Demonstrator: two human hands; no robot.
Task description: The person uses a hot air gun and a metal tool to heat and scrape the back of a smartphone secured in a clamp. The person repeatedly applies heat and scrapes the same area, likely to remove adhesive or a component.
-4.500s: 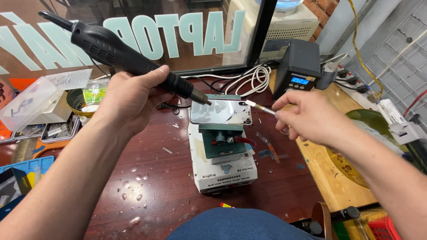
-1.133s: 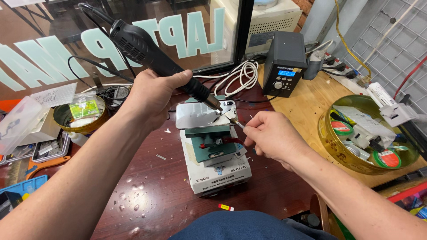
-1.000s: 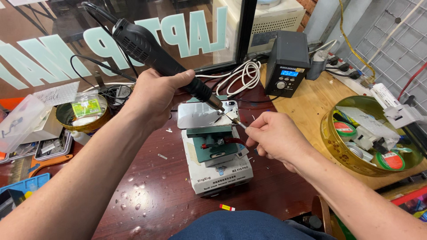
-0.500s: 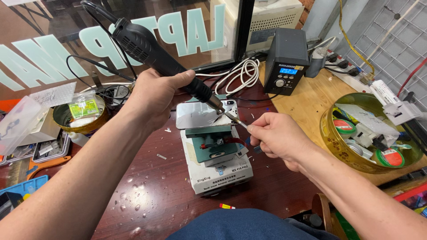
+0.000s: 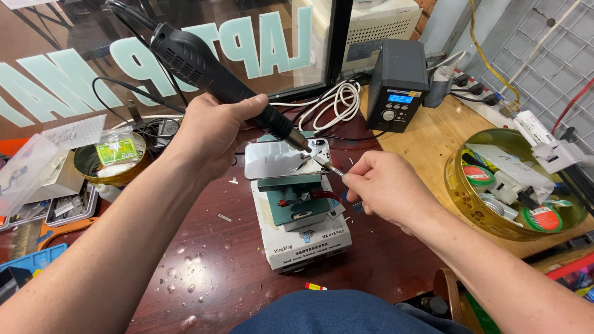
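- On the dark red bench [image 5: 185,272], a phone [image 5: 278,159] lies glass-up, clamped on a white and green holder [image 5: 303,216] straight in front of the person.
- Left hand [image 5: 213,130] is wrapped tight around a black hot-air gun [image 5: 210,68], whose metal nozzle points down at the phone's upper right corner, close to the camera area.
- Right hand [image 5: 383,192] pinches a thin metal pick [image 5: 328,167] between thumb and fingers; its tip sits at that same corner, right under the nozzle.
- Risk, as I judge it: heat kept on one spot may scorch the glass or harm the camera beneath, and the fingers work close to the hot nozzle. A slip of the pick could scratch or crack the back.
- A grey heat station [image 5: 396,86] with a lit blue display stands behind, and a round gold tin [image 5: 458,198] of tape rolls sits well apart to the right.
- Compared with a few seconds ago, the right hand has come in from the side, so the pick now meets the phone; the left hand's grip looks unchanged.
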